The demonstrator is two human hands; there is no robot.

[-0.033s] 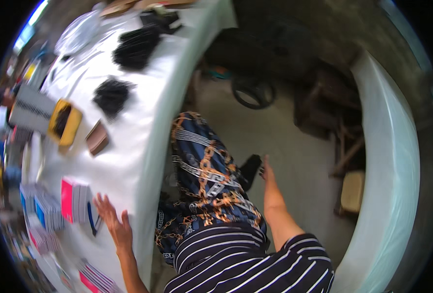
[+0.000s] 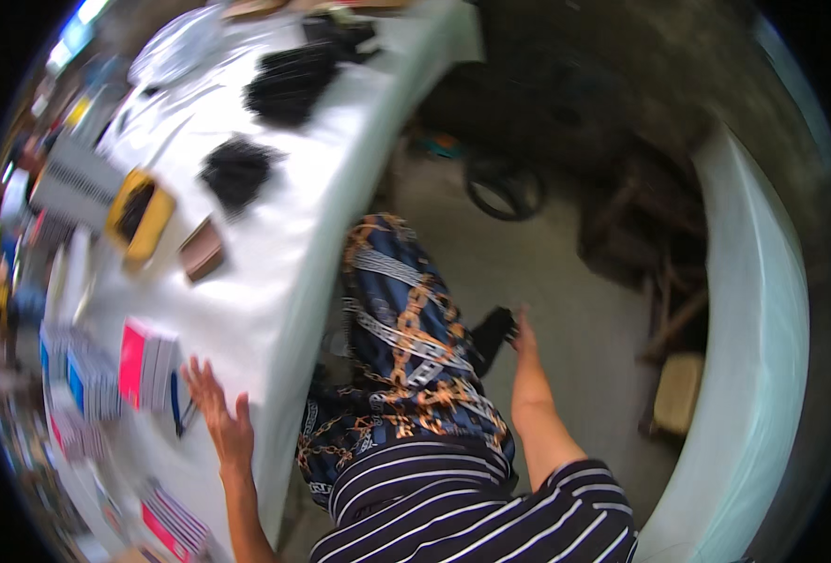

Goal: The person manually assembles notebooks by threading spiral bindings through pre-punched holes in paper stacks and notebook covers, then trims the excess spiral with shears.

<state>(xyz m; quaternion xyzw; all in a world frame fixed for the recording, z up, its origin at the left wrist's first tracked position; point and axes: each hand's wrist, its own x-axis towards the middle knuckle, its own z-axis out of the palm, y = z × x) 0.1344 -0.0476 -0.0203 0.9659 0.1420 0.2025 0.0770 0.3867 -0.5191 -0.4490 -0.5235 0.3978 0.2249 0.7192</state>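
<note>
My left hand [image 2: 220,408] is over the white-covered table [image 2: 261,310] with fingers spread and nothing in it. Just left of its fingertips are a pen-like dark blue tool [image 2: 177,403] and a stack of small booklets or boxes with a pink cover [image 2: 148,364]. My right hand [image 2: 525,333] hangs low over the floor on my right, its blurred fingers seemingly loose and holding nothing visible. Beside it is a black shape [image 2: 492,340], perhaps my shoe; whether they touch I cannot tell.
Blue stacks [image 2: 92,380] and another pink stack [image 2: 173,521] lie left. Farther up are a brown block [image 2: 202,250], a yellow container [image 2: 140,218] and black bristly bundles [image 2: 290,84]. A black wheel-like ring [image 2: 506,188] and a wooden stool [image 2: 678,394] stand on the right.
The whole view has shifted slightly, with the table's far things now a little farther right. Both hands keep nearly the same pose; nothing was taken hold of or let go.
</note>
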